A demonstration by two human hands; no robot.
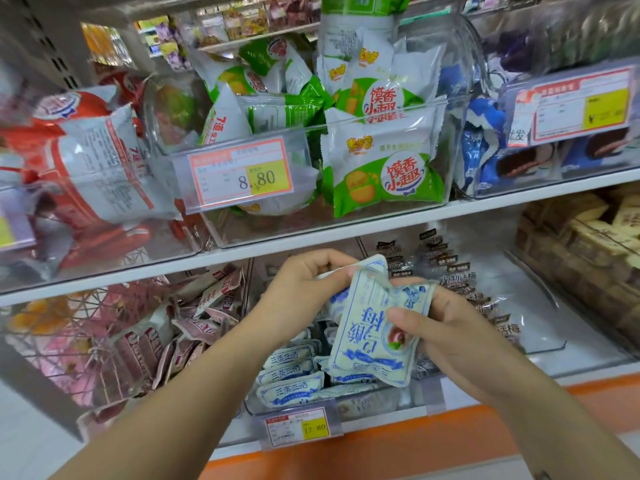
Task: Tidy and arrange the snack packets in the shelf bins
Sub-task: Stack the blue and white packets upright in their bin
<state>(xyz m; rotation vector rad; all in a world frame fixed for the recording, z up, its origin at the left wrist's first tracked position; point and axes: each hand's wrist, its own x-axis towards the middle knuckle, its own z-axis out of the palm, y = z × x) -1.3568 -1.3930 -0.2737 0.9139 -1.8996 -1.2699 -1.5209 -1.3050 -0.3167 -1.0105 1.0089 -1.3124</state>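
Note:
A white-and-blue snack packet [367,327] is held up in front of the lower shelf's middle clear bin [349,403]. My left hand [304,289] pinches the packet's top edge. My right hand [446,330] grips its right side, thumb across the front. Behind it my hands hold more of the same packets, partly hidden. Below, several matching packets [289,375] stand stacked in a row inside that bin.
Dark small packets [446,268] fill the bin behind and to the right. Pink packets [194,327] lie in the bin to the left. The upper shelf has green packets [381,168], red ones [86,157] and blue ones [485,140]. Price tags [298,426] hang in front.

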